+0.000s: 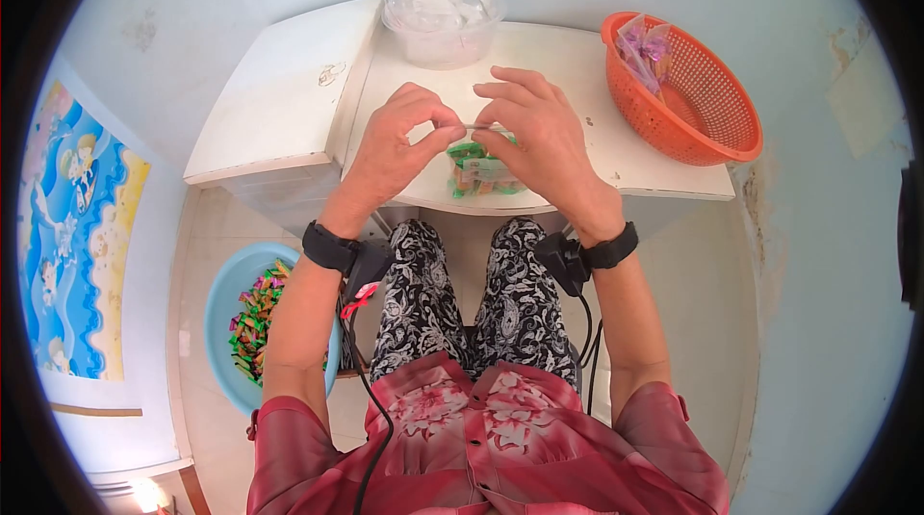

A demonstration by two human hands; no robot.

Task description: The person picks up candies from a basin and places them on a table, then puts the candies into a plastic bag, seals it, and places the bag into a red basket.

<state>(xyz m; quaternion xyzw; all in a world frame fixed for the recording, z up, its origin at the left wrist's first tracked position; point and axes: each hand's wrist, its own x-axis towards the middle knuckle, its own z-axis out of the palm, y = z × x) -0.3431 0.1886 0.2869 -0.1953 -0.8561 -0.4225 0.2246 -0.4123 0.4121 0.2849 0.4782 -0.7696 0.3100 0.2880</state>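
Note:
Over the white table, my left hand (400, 135) pinches one end of the top edge of a clear plastic bag (481, 175) between thumb and forefinger. My right hand (541, 138) pinches the same edge a short way to the right, its other fingers raised and spread. The edge is drawn into a narrow line between the two pinches. Small green-wrapped pieces, like candies, fill the bag, which shows below my fingers near the table's front edge. The back of my right hand hides part of it.
A clear plastic tub (445, 29) of clear bags stands at the table's back. On the right, an orange basket (717, 120) holds filled bags with purple pieces (645, 51). A blue basin (223, 308) of wrapped candies (258, 322) sits lower left. Cables hang from both wrist straps.

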